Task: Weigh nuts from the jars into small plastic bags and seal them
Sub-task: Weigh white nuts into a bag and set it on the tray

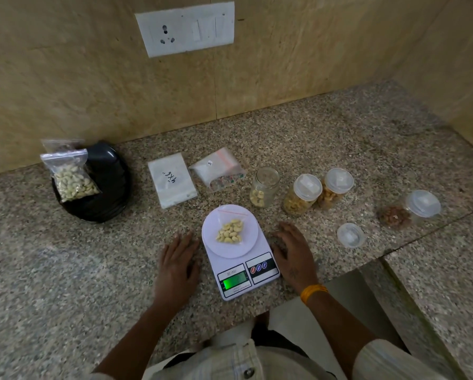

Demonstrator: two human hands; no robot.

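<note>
Both hands, left [177, 266] and right [293, 253], are laid flat on speckled granite [65, 270] beside glossy scale [240, 259]; its display is unreadable

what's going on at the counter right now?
A person is weighing cashews. A small plastic bag of cashews lies on the platform of a white kitchen scale, whose display is lit. The left hand and right hand rest flat on the counter on either side of the scale, holding nothing. Behind it, one open jar stands beside lidded jars, its loose lid nearby. A filled bag sits on a black plate.
</note>
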